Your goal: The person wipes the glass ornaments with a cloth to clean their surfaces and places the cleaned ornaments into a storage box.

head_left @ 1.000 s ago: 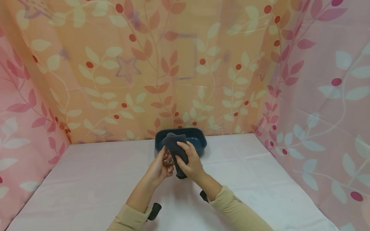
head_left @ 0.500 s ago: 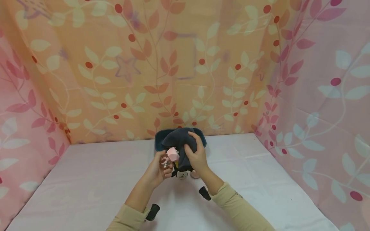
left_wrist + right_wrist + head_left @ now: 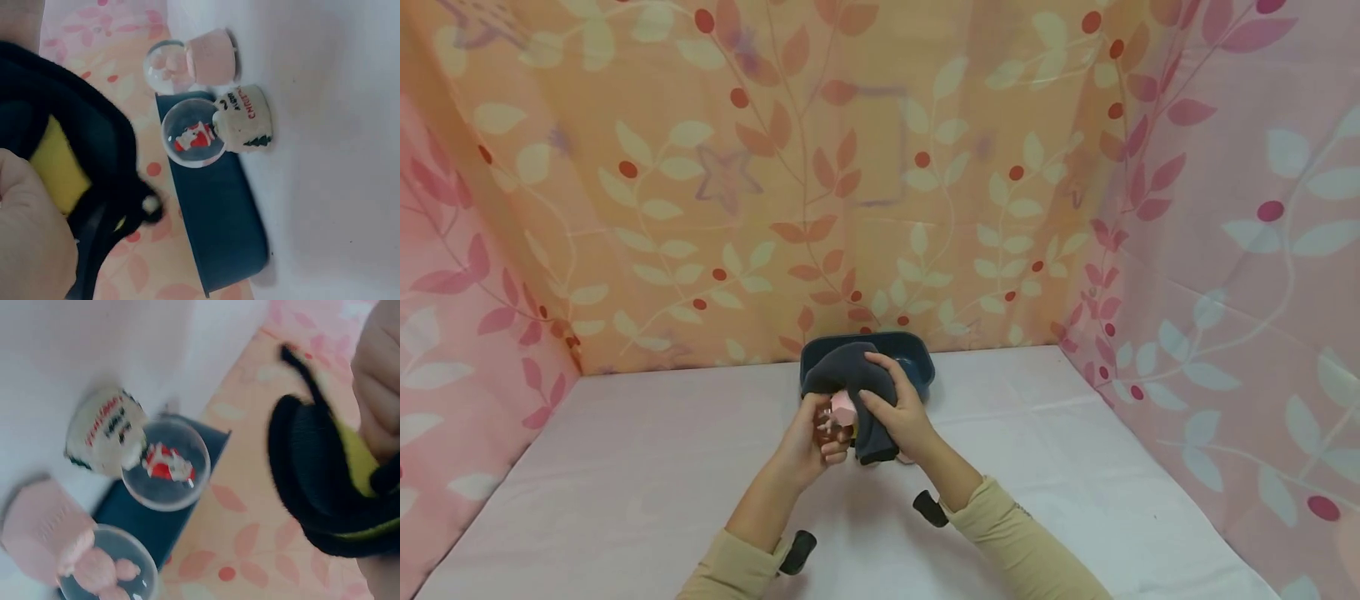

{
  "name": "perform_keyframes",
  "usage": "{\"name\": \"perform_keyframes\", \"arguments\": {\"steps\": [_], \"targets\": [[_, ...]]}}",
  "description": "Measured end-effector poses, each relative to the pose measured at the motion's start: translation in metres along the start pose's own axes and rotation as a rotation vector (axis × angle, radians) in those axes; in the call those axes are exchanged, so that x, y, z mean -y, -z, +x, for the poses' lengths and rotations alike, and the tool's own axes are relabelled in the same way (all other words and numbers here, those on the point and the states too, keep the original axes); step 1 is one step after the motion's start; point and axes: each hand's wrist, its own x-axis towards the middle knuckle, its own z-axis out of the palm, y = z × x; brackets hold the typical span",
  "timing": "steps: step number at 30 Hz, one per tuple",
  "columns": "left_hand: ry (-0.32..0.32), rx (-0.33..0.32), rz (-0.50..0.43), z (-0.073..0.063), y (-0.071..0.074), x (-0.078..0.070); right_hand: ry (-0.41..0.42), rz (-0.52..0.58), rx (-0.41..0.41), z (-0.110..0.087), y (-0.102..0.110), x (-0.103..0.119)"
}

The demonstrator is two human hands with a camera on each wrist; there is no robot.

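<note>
My left hand point(image 3: 805, 442) holds a small snow globe with a pink faceted base point(image 3: 843, 408), its clear dome among my fingers. My right hand point(image 3: 906, 417) grips a dark grey cloth point(image 3: 876, 417), which drapes against the pink base. In the left wrist view the cloth shows black edging and a yellow part point(image 3: 59, 169); the held globe is out of sight there. On the table stand two more snow globes, one white-based with a Santa figure point(image 3: 244, 119) and one pink-based point(image 3: 212, 57). In the head view the cloth and right hand mostly hide them.
Behind the hands, a dark blue rectangular bin point(image 3: 917, 367) stands near the back edge of the white-covered table point(image 3: 647, 467). Leaf-patterned curtains point(image 3: 880, 167) enclose the back and both sides. Black wrist mounts point(image 3: 797, 552) stick out by the sleeves.
The cloth first swung right, baring the held globe's pink base and the globes on the table. It has since come back left and lower, around that base. My left hand stays nearly still.
</note>
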Motion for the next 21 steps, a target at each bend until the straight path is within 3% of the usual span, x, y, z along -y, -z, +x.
{"name": "perform_keyframes", "arguments": {"steps": [6, 11, 14, 16, 18, 21], "targets": [[-0.022, 0.048, 0.032, -0.001, 0.001, 0.004, 0.007, 0.031, -0.15, -0.001, -0.006, -0.006], [-0.052, 0.073, 0.057, -0.002, 0.002, 0.004, -0.109, 0.088, -0.249, 0.001, -0.004, -0.006], [-0.118, 0.036, 0.121, -0.004, 0.0, 0.001, -0.181, 0.189, -0.29, 0.001, 0.001, -0.002], [-0.172, -0.015, 0.194, -0.004, -0.001, 0.0, -0.186, 0.26, -0.296, 0.001, 0.004, 0.004], [-0.217, -0.075, 0.251, -0.005, -0.002, -0.002, -0.182, 0.338, -0.276, 0.001, 0.006, 0.011], [-0.261, -0.127, 0.317, -0.005, -0.003, -0.002, -0.168, 0.345, -0.213, 0.001, 0.004, 0.016]]}}
